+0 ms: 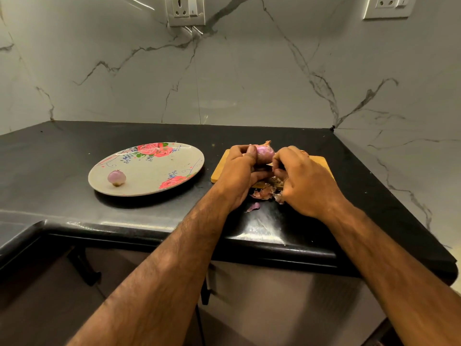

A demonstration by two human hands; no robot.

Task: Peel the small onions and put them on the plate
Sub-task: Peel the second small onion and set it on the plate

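Black countertop (124,216) carries a floral plate (149,171) at left and, just beside it to the right, a wooden cutting board (220,168) (largely hidden by the hands). Left hand (239,176) and right hand (304,181) meet above the board, the left's fingers and thumb curled round a small onion (265,153), the right's curled fingers pinching at its lower right side; purple flesh shows, with a dry tuft of skin at its top. One peeled onion (116,177) lies on the plate's near-left part, and loose onion skins (262,194) lie at the board's near edge and on the counter between the wrists.
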